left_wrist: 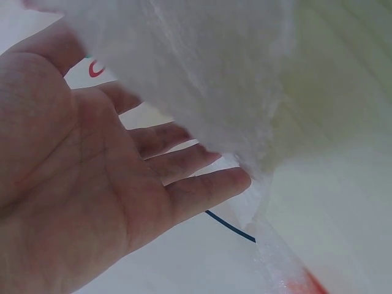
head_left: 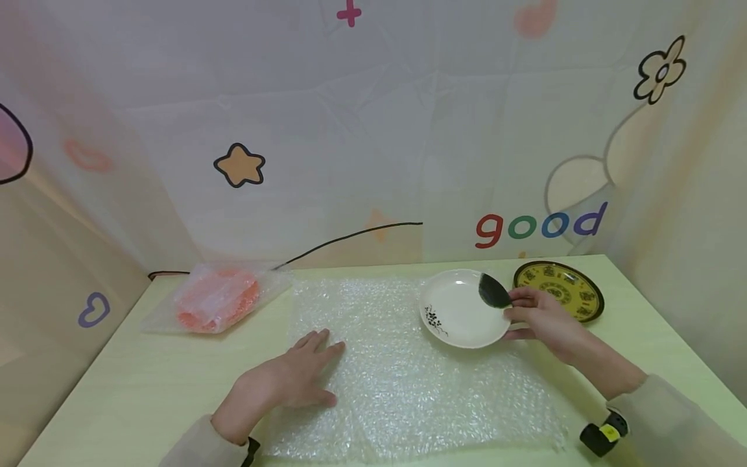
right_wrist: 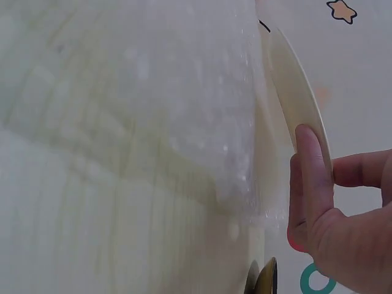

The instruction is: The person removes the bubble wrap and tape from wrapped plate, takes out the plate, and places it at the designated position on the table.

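Observation:
A white plate point(head_left: 461, 314) with a dark green leaf and a small black floral print is pinched at its right rim by my right hand point(head_left: 545, 321). In the right wrist view the plate point(right_wrist: 297, 86) shows edge-on, raised above the bubble wrap, with fingers on both of its faces. My left hand point(head_left: 297, 376) lies with spread fingers at the left part of the bubble wrap sheet point(head_left: 408, 402). From the left wrist, the palm of this hand point(left_wrist: 116, 159) shows, its fingers extended against the edge of the wrap point(left_wrist: 202, 67).
Behind my right hand a yellow oval plate point(head_left: 560, 288) with a dark patterned rim sits at the table's back right. A pink item in a clear bubble bag point(head_left: 218, 301) lies at the back left. A printed curtain point(head_left: 350, 162) hangs behind the table.

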The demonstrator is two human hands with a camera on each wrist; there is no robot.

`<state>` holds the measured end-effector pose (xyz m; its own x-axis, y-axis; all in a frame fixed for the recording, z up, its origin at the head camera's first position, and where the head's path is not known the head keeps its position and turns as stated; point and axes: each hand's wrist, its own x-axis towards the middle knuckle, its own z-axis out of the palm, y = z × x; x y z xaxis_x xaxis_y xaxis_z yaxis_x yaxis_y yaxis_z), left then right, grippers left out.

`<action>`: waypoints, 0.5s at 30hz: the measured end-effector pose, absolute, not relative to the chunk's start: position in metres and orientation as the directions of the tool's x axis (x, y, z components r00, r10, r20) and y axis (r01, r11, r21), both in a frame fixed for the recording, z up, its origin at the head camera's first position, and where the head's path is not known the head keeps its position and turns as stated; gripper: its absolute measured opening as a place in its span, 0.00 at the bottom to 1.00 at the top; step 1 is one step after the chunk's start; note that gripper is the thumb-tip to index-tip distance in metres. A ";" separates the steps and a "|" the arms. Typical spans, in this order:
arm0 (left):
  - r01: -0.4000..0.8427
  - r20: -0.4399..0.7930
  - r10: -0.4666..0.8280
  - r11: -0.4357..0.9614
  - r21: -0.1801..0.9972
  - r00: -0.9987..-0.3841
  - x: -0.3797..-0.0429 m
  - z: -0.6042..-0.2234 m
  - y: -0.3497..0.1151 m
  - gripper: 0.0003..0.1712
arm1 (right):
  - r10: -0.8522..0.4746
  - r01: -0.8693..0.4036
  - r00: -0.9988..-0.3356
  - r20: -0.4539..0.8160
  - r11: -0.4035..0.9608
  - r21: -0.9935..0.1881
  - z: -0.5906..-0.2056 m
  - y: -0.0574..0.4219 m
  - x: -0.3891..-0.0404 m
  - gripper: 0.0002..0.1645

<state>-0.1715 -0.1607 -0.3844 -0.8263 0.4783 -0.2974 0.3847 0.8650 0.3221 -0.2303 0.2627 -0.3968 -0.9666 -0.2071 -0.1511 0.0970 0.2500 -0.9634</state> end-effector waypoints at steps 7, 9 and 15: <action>0.375 -0.306 0.470 0.869 0.323 -0.828 -0.172 -0.387 -0.161 0.49 | -0.164 0.116 -0.974 -0.158 0.239 -0.964 -0.395 0.279 -0.229 0.34; 0.372 -0.306 0.468 0.870 0.323 -0.829 -0.172 -0.387 -0.161 0.48 | -0.156 0.111 -0.976 -0.150 0.233 -0.966 -0.395 0.283 -0.229 0.34; 0.374 -0.303 0.472 0.867 0.328 -0.828 -0.171 -0.385 -0.161 0.48 | -0.126 0.090 -0.985 -0.120 0.223 -0.971 -0.396 0.297 -0.231 0.33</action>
